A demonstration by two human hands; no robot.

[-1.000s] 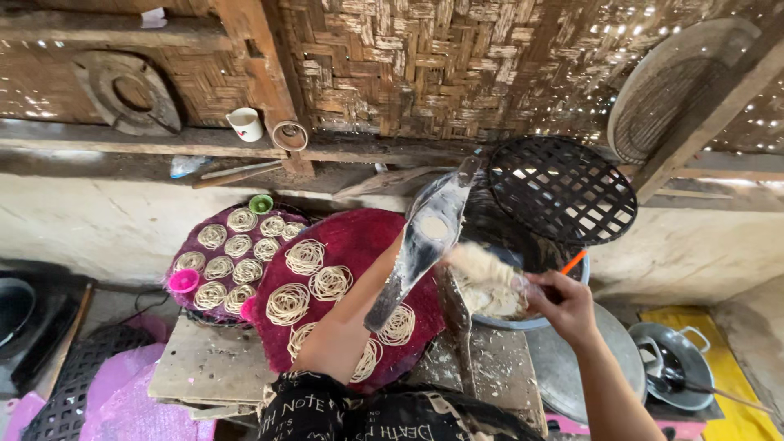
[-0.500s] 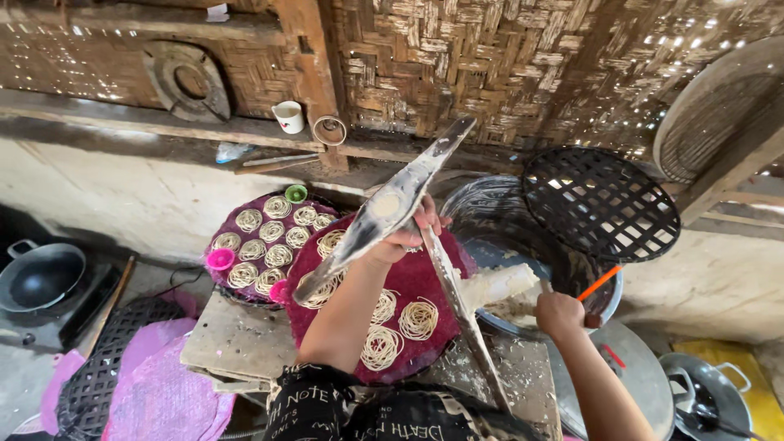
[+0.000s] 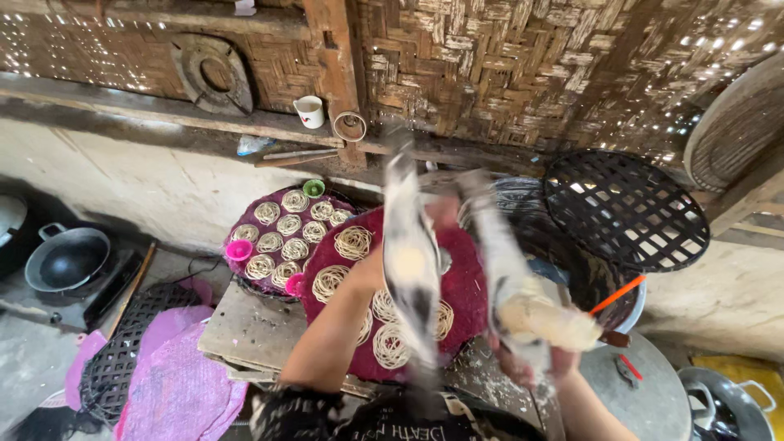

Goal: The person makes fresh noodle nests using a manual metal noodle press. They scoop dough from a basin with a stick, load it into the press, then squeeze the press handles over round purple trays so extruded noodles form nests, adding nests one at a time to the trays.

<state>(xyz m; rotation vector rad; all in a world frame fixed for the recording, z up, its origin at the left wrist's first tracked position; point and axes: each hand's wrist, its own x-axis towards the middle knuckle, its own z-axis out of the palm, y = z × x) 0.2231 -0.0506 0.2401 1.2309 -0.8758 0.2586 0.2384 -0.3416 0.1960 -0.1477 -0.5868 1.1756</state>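
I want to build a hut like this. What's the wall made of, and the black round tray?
The wall looks like woven flat strips of bamboo or cane, dry and brown, with light showing through gaps. The black round tray is an open lattice, probably plastic or painted cane; the look leaves it open. The dark red mat under the noodle coils seems woven too.

Single head-worn camera, looking steeply down and forward from close above the person's arms toward a woven bamboo wall [image 3: 506, 73], takes in the round maroon tray [image 3: 474, 286] at centre; no second view shares the scene.
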